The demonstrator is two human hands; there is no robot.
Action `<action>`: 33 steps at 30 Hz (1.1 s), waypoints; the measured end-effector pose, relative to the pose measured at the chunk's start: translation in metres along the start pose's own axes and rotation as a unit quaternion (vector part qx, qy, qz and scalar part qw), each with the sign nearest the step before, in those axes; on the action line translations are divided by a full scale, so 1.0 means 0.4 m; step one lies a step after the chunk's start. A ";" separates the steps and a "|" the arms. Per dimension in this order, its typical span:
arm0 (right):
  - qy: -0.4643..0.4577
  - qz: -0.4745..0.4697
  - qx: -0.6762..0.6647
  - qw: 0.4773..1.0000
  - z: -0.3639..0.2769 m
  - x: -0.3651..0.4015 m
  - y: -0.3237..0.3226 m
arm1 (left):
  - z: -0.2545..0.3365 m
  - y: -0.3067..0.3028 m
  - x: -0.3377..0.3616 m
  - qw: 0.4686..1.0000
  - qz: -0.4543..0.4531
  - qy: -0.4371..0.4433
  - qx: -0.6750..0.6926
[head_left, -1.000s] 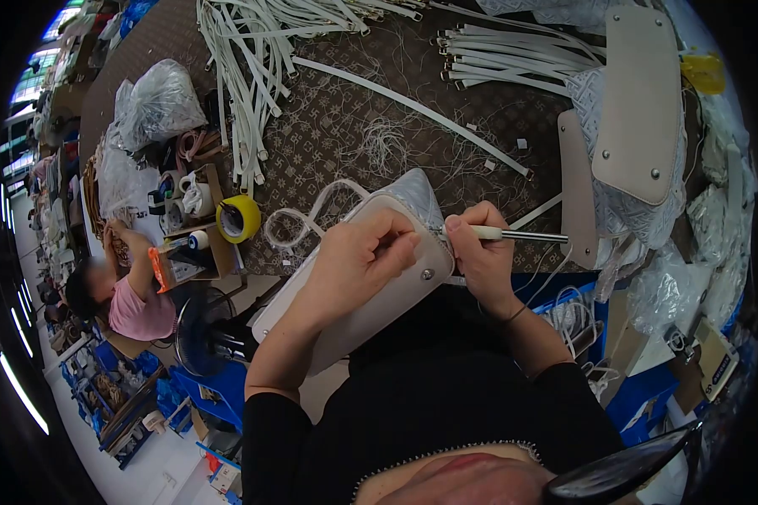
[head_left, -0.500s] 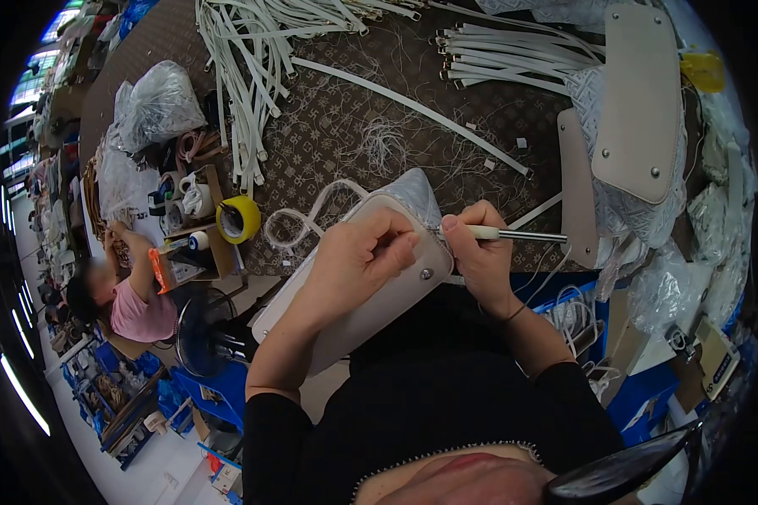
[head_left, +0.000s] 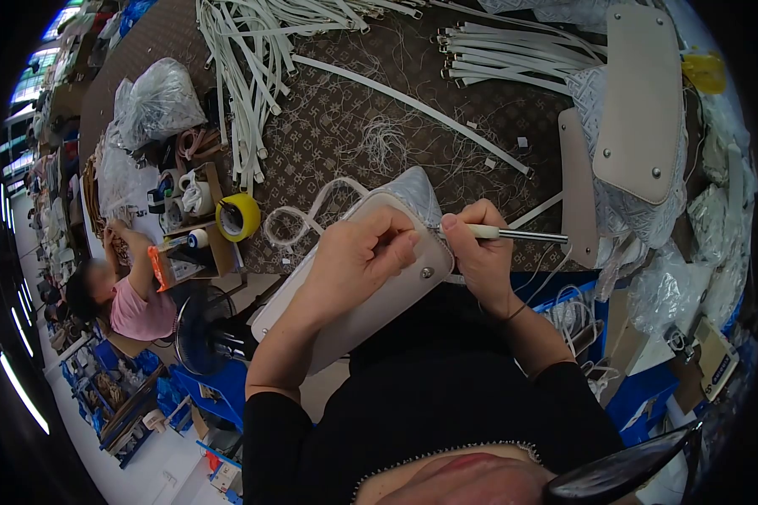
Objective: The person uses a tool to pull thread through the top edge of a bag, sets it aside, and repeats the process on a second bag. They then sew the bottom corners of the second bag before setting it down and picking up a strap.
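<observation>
A cream handbag (head_left: 324, 347) lies tilted across my lap against the table edge, its studded base facing up. Clear plastic (head_left: 415, 192) covers its far end, and a looped strap (head_left: 290, 220) rests beside it. Over the base is my left hand (head_left: 358, 261), its fingers curled into a pinch; anything between them is hidden. At the base's right edge, my right hand (head_left: 484, 257) is closed around a slim hand tool (head_left: 526, 235) with a cream section and a shiny metal rod pointing right. The tool's other end, by the bag's seam, is hidden by my fingers.
White straps (head_left: 248, 109) are heaped at the back left, with a bundle of straps (head_left: 514, 55) at the back right. More bag pieces (head_left: 636, 101) stack on the right. Yellow tape (head_left: 238, 217), loose threads (head_left: 385, 143) and a fan (head_left: 204, 332) are nearby. A person in pink (head_left: 143, 311) sits left.
</observation>
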State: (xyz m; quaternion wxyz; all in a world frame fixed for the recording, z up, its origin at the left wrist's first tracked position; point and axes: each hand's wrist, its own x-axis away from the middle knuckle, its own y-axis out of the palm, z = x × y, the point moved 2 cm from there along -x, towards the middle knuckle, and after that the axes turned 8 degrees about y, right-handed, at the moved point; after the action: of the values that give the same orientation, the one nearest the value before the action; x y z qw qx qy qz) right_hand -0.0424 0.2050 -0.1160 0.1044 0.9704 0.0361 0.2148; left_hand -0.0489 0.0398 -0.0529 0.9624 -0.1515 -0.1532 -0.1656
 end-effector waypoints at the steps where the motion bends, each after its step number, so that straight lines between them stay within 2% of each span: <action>1: 0.003 0.002 0.001 1.000 -0.002 0.000 0.001 | 0.003 0.000 0.000 1.000 -0.011 -0.008 -0.004; 4: -0.002 0.003 0.003 1.000 -0.007 0.001 0.002 | -0.004 0.003 0.001 1.000 0.010 -0.003 0.007; 23: -0.028 -0.023 0.029 0.999 -0.003 -0.001 -0.001 | -0.002 0.003 0.001 1.000 0.011 0.005 0.005; 25: -0.031 -0.024 0.029 0.999 -0.004 -0.002 -0.001 | 0.007 0.001 0.000 1.000 -0.017 -0.018 0.005; 33: -0.024 -0.023 0.017 0.999 -0.005 0.000 0.001 | -0.001 0.002 0.000 0.999 0.004 -0.015 0.028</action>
State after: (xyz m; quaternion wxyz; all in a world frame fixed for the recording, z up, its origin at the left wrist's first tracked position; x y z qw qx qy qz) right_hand -0.0434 0.2050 -0.1140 0.0938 0.9757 0.0597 0.1887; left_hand -0.0484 0.0403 -0.0533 0.9644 -0.1276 -0.1718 -0.1551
